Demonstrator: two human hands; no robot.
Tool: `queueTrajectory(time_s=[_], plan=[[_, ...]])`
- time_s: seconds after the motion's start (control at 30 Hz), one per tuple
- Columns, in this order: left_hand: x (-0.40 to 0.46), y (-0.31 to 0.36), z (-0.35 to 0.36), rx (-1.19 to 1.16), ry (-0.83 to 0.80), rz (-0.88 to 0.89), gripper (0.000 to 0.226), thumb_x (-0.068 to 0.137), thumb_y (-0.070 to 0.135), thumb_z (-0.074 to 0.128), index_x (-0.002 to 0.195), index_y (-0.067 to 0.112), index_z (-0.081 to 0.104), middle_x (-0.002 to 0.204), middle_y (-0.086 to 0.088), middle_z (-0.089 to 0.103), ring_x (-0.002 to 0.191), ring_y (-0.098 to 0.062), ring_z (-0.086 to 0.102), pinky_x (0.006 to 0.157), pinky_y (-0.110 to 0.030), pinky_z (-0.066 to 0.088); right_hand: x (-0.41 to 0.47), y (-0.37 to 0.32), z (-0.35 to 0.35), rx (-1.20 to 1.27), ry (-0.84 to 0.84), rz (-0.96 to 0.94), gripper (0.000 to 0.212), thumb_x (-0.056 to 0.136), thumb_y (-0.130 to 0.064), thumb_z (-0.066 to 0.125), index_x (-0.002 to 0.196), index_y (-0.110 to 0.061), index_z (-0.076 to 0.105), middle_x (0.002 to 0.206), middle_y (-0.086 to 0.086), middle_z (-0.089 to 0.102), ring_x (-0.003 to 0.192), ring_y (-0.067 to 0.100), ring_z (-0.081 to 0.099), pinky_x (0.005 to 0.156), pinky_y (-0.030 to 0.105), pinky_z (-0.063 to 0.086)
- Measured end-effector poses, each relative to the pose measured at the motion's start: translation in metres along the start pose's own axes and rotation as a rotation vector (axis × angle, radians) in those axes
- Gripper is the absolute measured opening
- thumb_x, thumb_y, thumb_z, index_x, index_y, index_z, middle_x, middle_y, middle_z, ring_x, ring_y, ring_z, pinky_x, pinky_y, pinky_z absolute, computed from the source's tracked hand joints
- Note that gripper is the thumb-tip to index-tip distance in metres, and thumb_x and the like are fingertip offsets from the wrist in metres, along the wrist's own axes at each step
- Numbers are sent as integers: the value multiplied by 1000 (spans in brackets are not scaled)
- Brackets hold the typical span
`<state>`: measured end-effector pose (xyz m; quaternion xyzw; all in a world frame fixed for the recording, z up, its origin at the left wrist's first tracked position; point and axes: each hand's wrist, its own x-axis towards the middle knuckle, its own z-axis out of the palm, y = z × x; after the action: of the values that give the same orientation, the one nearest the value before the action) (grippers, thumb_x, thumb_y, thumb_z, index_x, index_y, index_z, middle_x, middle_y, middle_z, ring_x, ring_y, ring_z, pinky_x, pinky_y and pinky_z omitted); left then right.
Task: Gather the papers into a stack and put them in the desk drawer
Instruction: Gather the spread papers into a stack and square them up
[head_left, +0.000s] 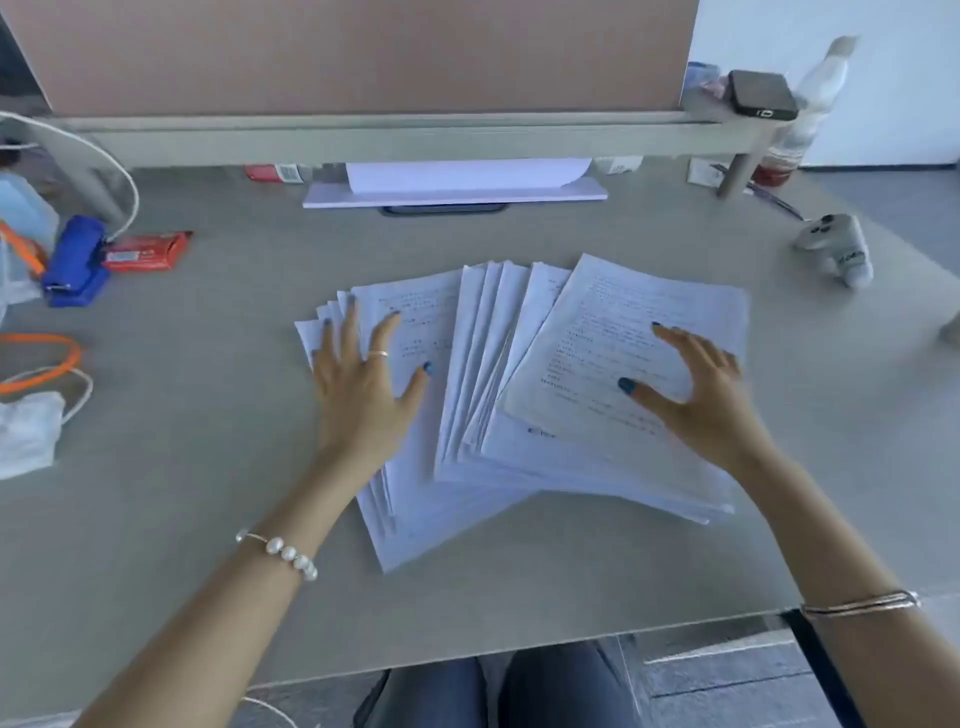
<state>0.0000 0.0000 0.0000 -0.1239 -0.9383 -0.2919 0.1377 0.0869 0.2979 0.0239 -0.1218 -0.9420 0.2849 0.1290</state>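
Many white printed papers lie fanned out across the middle of the grey desk, overlapping from left to right. My left hand rests flat on the left part of the fan, fingers spread. My right hand lies flat on the top sheet at the right, fingers apart. Neither hand grips a sheet. No drawer is in view.
A raised shelf spans the back, with white sheets under it. At left sit a blue device, a red packet, orange cable and a face mask. A grey controller and a bottle stand at right.
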Motion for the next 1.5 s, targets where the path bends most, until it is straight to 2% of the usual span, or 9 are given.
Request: queueTrajectory(time_s=[0.17,0.33,0.53,0.73,0.9,1.07,1.3,1.4,1.5], plan=[[-10,-10,-14,-92,5,-494,83,83,44,57,145,21,7,153,-25,14,143,-37,3,114,-50,5,-2,29,-11,-133,72,311,75,74,-57,62,137,-27,37,141,19,40,130,39,28,108,45,25],[-4,-3,-16,-345,-9,-373,83,83,30,63,145,20,9,126,-7,53,129,-38,38,107,-50,31,9,14,-3,-1,-47,272,70,76,-47,66,136,-27,37,127,18,48,127,31,25,98,43,33],[12,13,-12,-641,-113,-169,68,86,21,61,141,25,21,155,8,16,140,-10,20,105,-25,22,31,-24,23,81,-247,59,69,72,-43,73,133,-33,42,127,9,50,125,26,27,100,39,35],[26,22,-14,-758,-123,-98,84,76,-12,59,139,32,24,139,21,24,132,0,23,112,-36,31,39,-55,52,118,-316,-103,74,71,-39,75,135,-35,38,138,1,44,124,25,29,93,30,30],[22,20,-22,-931,22,-39,84,76,-9,64,138,32,27,139,24,34,120,22,35,95,-3,37,44,-52,50,558,-150,128,106,65,-35,81,145,-35,12,134,1,43,113,23,52,95,42,48],[21,53,-51,-1083,26,125,88,76,-15,62,140,29,19,126,31,51,115,9,52,85,-12,48,43,-64,17,1028,-295,213,48,79,-18,71,124,-10,57,116,10,69,93,22,71,79,41,59],[39,101,-90,-1063,209,256,101,76,-10,65,143,26,-1,109,47,52,109,16,51,89,-13,45,31,-99,-39,913,152,-159,25,79,-18,71,103,-20,63,107,4,70,96,23,68,78,39,56],[33,100,-84,-1144,218,170,90,76,-4,69,142,25,16,108,41,58,106,12,56,89,-16,50,19,-96,-41,851,124,-149,24,77,-19,74,97,-27,62,99,-6,71,92,17,68,76,33,56],[12,85,-53,-1083,55,-13,40,73,13,75,109,24,63,91,20,73,93,-6,69,74,-23,58,0,-77,-21,854,51,-62,26,70,-23,78,91,-30,65,91,-11,72,87,13,68,70,28,55]])
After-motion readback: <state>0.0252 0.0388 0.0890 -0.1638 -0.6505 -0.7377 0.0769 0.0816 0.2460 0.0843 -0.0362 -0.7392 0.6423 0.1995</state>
